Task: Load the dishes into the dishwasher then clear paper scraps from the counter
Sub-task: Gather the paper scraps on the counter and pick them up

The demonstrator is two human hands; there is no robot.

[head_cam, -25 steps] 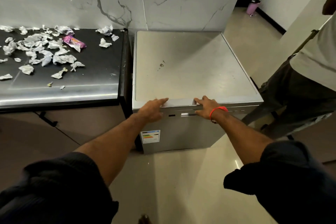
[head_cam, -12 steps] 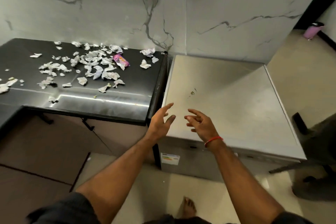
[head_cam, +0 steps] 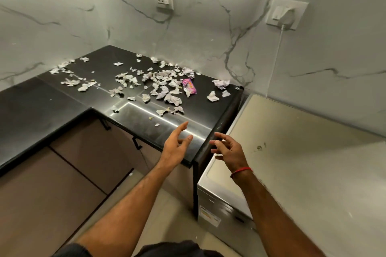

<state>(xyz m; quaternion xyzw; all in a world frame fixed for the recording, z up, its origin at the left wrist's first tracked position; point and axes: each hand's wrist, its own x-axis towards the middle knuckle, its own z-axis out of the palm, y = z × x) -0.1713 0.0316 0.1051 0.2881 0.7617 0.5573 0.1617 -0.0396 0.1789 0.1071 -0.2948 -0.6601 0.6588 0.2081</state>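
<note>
Paper scraps [head_cam: 163, 85] strewn on black counter [head_cam: 62, 98], left hand [head_cam: 174, 148] and right hand [head_cam: 228, 150] raised — both released, grasping nothing

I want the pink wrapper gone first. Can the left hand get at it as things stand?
Probably yes. The left hand is open and holds nothing, and only low paper scraps lie on the counter between it and the pink wrapper; a forward stretch seems needed.

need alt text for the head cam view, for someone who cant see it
Two bare hands, the left hand and right hand, reach empty and open toward a black counter strewn with crumpled paper scraps and a pink wrapper. A closed steel dishwasher stands to its right against a marble wall.
</note>
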